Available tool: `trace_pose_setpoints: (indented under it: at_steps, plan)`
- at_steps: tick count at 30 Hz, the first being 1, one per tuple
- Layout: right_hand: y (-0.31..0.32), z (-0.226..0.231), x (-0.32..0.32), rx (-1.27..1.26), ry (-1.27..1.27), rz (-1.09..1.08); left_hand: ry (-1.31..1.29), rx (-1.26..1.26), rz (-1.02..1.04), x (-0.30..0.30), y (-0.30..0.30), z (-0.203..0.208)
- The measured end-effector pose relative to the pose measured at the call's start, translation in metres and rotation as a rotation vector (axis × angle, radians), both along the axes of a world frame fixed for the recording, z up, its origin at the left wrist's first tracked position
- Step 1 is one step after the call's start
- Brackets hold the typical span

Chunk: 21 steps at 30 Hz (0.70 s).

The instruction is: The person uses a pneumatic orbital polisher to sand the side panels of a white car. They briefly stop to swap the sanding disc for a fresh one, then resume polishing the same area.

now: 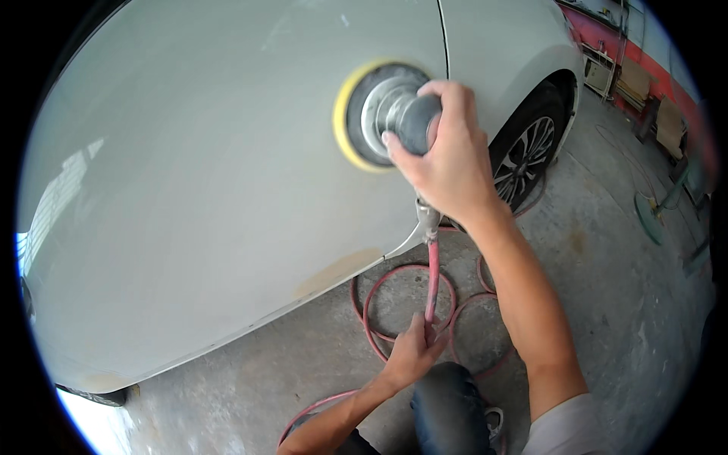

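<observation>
My right hand [449, 155] is wrapped round the dark grip of a round air sander [383, 110]. The sander's yellow-edged pad lies against the pale car door [227, 174], near its seam with the panel to the right. A pink air hose [433, 280] runs down from the sander's metal fitting. Below the car's sill, my left hand [414, 353] is closed round that hose. Tan patches [341, 271] show along the door's lower edge. The sander looks slightly blurred.
Loops of pink hose lie on the concrete floor [250, 371] by my knees. A car wheel [523, 155] stands to the right of the door. Farther right are a green metal stand [648, 216] and cardboard pieces [670, 127] along a red wall.
</observation>
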State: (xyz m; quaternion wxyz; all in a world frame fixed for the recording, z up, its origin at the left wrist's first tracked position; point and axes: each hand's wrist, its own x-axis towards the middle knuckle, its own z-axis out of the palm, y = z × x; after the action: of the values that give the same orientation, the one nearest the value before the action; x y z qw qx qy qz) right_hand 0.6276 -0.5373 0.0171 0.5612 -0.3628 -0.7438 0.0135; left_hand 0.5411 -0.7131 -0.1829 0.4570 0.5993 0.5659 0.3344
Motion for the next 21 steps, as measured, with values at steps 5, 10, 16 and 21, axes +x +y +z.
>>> trace_pose_setpoints:
  at_steps: [5,10,16,21]
  plan:
    - [0.003,-0.003,0.005,-0.147,0.018,-0.04,0.008,0.039,0.032,0.005,0.004,0.0]
    - [0.015,-0.007,0.013,0.064,0.05,-0.029,0.018,0.083,0.036,0.004,0.007,0.003]
    - [0.017,-0.004,0.012,-0.155,0.197,-0.136,0.06,0.071,0.045,-0.007,0.004,0.009]
    - [-0.001,0.004,-0.018,0.05,0.073,-0.038,-0.018,0.052,0.058,-0.01,-0.001,0.01]
